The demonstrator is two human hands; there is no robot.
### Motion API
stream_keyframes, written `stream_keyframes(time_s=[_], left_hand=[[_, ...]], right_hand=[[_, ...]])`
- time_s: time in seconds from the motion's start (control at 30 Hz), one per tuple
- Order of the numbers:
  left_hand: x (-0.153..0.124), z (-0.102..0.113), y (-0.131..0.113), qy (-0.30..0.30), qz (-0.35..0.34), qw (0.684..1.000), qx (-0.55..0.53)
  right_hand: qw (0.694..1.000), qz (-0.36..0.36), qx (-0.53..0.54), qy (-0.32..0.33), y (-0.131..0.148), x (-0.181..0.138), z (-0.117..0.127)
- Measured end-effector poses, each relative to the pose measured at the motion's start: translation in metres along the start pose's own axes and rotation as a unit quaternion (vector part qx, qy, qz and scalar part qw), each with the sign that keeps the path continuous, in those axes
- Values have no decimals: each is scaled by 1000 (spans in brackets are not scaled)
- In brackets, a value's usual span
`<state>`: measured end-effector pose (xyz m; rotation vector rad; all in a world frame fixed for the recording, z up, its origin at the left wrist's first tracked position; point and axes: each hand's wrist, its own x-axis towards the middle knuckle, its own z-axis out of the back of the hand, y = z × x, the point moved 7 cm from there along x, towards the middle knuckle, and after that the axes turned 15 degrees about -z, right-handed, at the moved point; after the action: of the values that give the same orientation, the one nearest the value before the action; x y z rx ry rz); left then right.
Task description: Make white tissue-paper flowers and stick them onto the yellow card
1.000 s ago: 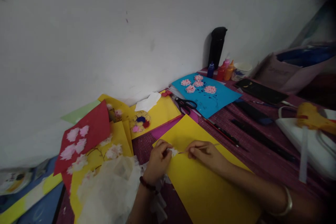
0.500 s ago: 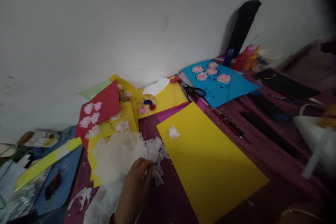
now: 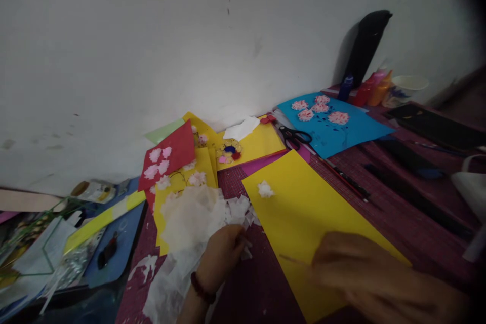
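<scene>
My left hand (image 3: 222, 255) is closed in a pinch on a small square of white tissue paper (image 3: 245, 253) at the edge of a loose pile of tissue squares (image 3: 239, 208). My right hand (image 3: 353, 268), blurred by motion, hovers over the near part of a yellow paper sheet (image 3: 304, 212) and grips a thin stick (image 3: 294, 260). One white crumpled tissue flower (image 3: 265, 190) sits near the far left corner of that sheet. A sheet of crinkled white tissue (image 3: 190, 223) lies left of the pile.
Red card with pink tissue flowers (image 3: 167, 157), yellow sheets (image 3: 254, 144) and a paint palette (image 3: 229, 151) lie by the wall. Black scissors (image 3: 294, 136), blue sheet with pink flowers (image 3: 330, 124), paint bottles (image 3: 370, 90), a black flask (image 3: 366, 45), a cup (image 3: 408, 86).
Both hands left the tissue flower on the yellow sheet. My left hand went to the tissue pile and pinched a square; my right hand, out of view a moment, came back low.
</scene>
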<state>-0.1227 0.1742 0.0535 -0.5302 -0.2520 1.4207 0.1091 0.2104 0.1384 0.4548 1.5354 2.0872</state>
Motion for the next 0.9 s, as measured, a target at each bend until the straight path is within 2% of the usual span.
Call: stream_keyframes(time_s=[0.07,0.13,0.2,0.27,0.37,0.43,0.6,0.9], left_hand=[[1,10,-4,-37,-1,999,0],[3,26,-10,-117,-13,992,-41],[9,38,-13,-193,-6,972,-137],[19,35,-13,-223,28,936,-270],[42,17,-17,-216,66,877,-425],[55,6,-21,-210,72,860,-459],[72,-6,-27,-205,77,863,-456],[73,-4,-29,-217,66,870,-437]], right_hand=[[999,-23,-16,-18,-13,16,8],[997,-59,4,-43,-23,31,13],[993,-89,51,-59,-30,43,14],[987,-101,94,-82,-36,53,15],[985,-81,107,-108,-42,61,17],[988,-59,81,-113,-44,64,18],[994,-25,19,-100,-46,67,15],[995,-11,46,-93,-58,75,12]])
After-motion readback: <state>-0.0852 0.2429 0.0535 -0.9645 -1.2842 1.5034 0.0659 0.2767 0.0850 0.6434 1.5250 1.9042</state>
